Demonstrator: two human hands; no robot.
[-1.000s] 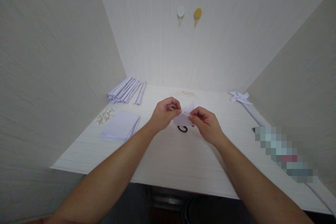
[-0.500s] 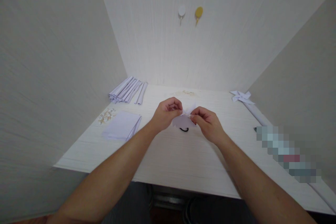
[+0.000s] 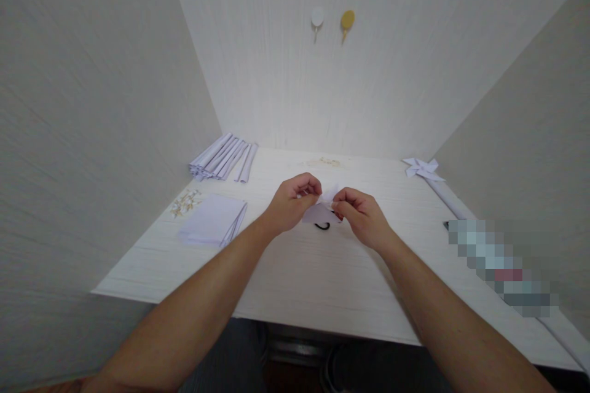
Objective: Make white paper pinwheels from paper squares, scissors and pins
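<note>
Above the middle of the table, both hands pinch a small piece of white paper [image 3: 321, 214], with flaps bent in towards its centre. My left hand [image 3: 297, 199] is closed on its left side, thumb against the fingertips. My right hand [image 3: 359, 212] pinches its right side, close to the centre; a tiny pale thing may show at those fingertips, too small to make out. A black loop [image 3: 322, 226] lies on the table under the paper, partly hidden by it.
At left lie several rolled paper tubes [image 3: 221, 156], small gold fasteners [image 3: 185, 202] and folded paper sheets [image 3: 212, 218]. A paper pinwheel [image 3: 422, 168] on a paper stick [image 3: 445, 196] rests at right, near a blurred-out item [image 3: 498, 264]. White and yellow hooks [image 3: 347, 19] are on the back wall.
The paper has tilted slightly between my hands, and its upper flap leans a little differently. Both hands keep their pinch. The whole view has shifted slightly.
</note>
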